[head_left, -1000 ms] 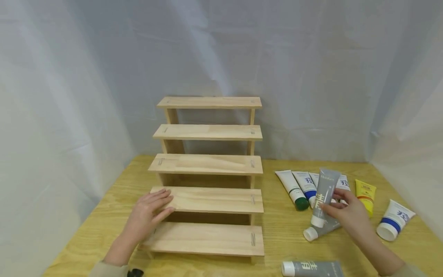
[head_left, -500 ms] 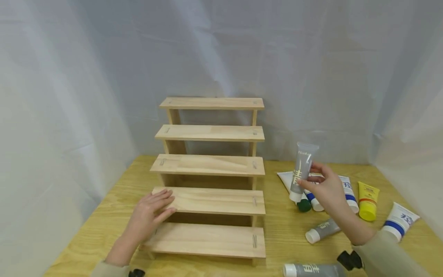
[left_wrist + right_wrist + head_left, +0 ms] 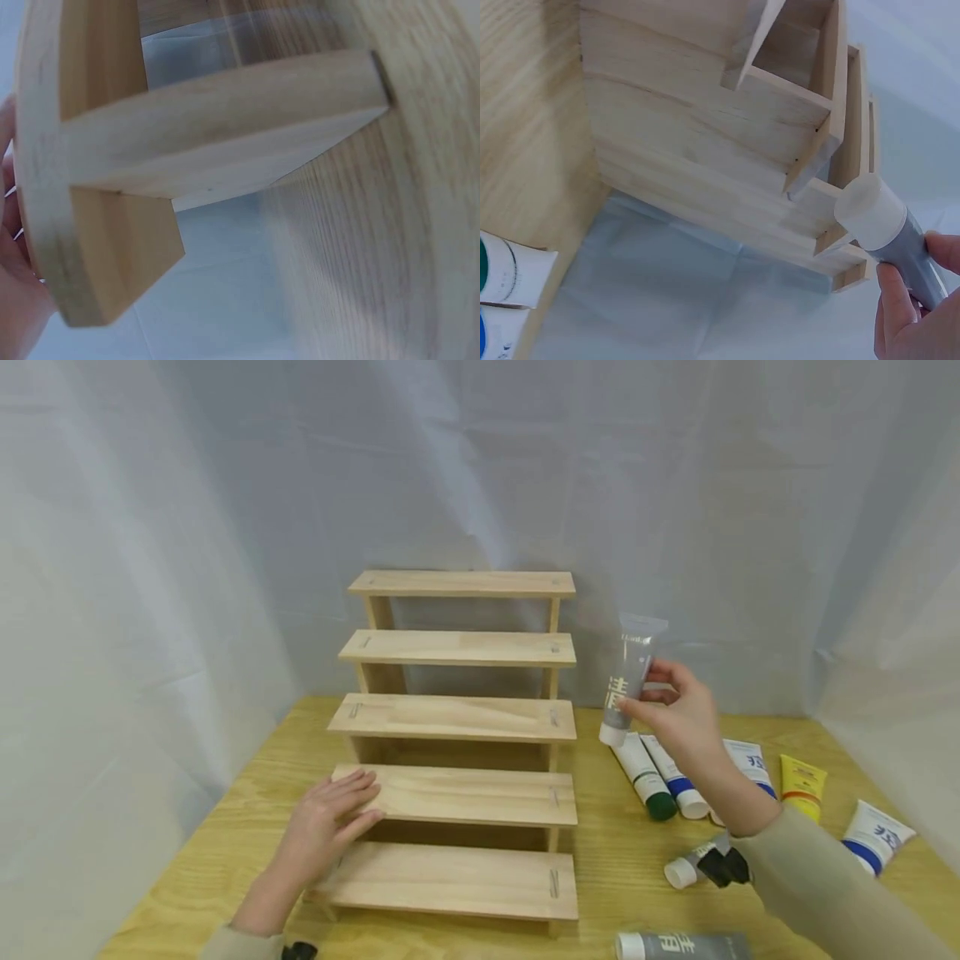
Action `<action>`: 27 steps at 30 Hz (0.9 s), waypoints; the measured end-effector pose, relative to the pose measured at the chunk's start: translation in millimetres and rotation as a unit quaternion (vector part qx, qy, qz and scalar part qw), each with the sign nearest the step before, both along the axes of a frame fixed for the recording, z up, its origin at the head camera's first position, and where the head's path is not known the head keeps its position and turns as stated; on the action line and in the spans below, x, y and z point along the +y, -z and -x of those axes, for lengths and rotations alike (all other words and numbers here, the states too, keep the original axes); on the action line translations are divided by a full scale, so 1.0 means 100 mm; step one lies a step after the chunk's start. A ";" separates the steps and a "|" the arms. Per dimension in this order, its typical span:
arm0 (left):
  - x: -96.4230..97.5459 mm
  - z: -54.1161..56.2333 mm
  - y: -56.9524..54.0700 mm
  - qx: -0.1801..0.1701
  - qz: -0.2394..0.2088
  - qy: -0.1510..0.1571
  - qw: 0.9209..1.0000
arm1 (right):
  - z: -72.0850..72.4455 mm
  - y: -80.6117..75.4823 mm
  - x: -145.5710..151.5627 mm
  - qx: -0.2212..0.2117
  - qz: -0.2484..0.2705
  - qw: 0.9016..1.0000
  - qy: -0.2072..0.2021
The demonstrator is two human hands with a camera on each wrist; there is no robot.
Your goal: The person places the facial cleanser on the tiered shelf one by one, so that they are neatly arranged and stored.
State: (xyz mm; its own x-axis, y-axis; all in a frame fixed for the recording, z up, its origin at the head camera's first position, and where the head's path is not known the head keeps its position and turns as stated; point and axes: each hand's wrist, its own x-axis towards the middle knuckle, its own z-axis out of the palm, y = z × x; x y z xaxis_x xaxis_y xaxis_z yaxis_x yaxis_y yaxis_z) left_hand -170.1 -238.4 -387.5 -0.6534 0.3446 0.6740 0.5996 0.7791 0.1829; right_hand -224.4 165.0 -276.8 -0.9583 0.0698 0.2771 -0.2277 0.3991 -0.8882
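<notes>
My right hand (image 3: 678, 714) pinches a grey squeeze tube (image 3: 632, 672) between thumb and fingers. The tube is held in the air, white cap down and slightly tilted, just right of a stepped wooden display rack (image 3: 453, 717). In the right wrist view, the white cap (image 3: 870, 211) overlaps the rack's upper steps. My left hand (image 3: 322, 822) rests on the left end of the rack's second-lowest step, fingers extended across the board. Seen from the left wrist, that hand (image 3: 19, 292) is partly hidden behind the rack's wood (image 3: 225, 120).
On the table's right lie a white tube with green cap (image 3: 647, 777), several white-and-blue tubes (image 3: 877, 837) and a yellow tube (image 3: 802, 785). A grey tube (image 3: 682, 870) lies partly under the right sleeve, another grey tube (image 3: 682, 946) at the front edge. Pale sheeting (image 3: 675, 527) hangs behind.
My right hand has lifted the grey tube off the group on the table and carried it up and left towards the rack. The left hand has stayed on its step.
</notes>
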 end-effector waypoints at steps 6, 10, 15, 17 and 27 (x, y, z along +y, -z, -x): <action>0.00 0.01 0.02 -0.006 -0.011 0.002 1.000 | 0.09 -0.12 -0.09 0.021 0.013 1.000 -0.004; -0.01 0.01 0.04 -0.007 -0.020 0.002 1.000 | 0.17 -0.21 -0.17 0.033 0.013 0.999 -0.003; -0.02 0.02 0.05 -0.007 -0.024 0.001 1.000 | 0.26 -0.32 -0.29 0.067 0.022 0.997 -0.015; -0.02 0.01 0.05 -0.007 -0.027 -0.001 1.000 | 0.30 -0.36 -0.35 0.082 0.029 0.996 -0.025; -0.01 0.02 0.08 0.001 -0.030 0.000 1.000 | 0.51 -0.49 -0.65 0.142 0.039 0.988 -0.049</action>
State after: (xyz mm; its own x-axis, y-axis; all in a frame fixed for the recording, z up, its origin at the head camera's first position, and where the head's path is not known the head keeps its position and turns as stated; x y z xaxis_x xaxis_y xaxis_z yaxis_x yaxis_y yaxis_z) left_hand -172.1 -239.1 -395.0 -0.6517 0.3028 0.6954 0.5996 0.7671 0.2280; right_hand -275.1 100.4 -227.9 -0.8461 0.0127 0.5328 -0.5058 0.2956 -0.8104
